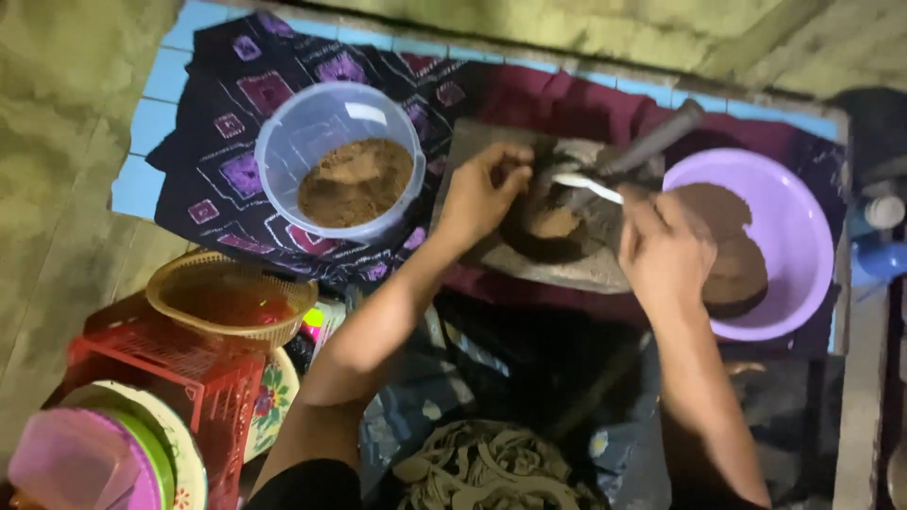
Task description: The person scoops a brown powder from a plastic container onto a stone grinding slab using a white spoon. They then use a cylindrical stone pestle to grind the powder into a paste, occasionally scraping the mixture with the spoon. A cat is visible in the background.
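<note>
Red plastic crate (pixel 179 373) and stacked plates (pixel 142 444) sat at lower left of frame, a woven basket (pixel 231 297) on top. Centre frame: left hand (pixel 482 194) pinched narrow on the rim of a dark coconut shell half (pixel 548 222) lying on a grey slab (pixel 529 260). Right hand (pixel 666 250) closed round a white spoon (pixel 586 184). Purple basin (pixel 789 227) at right; clear tub (pixel 340 156) of brown powder upper left.
</note>
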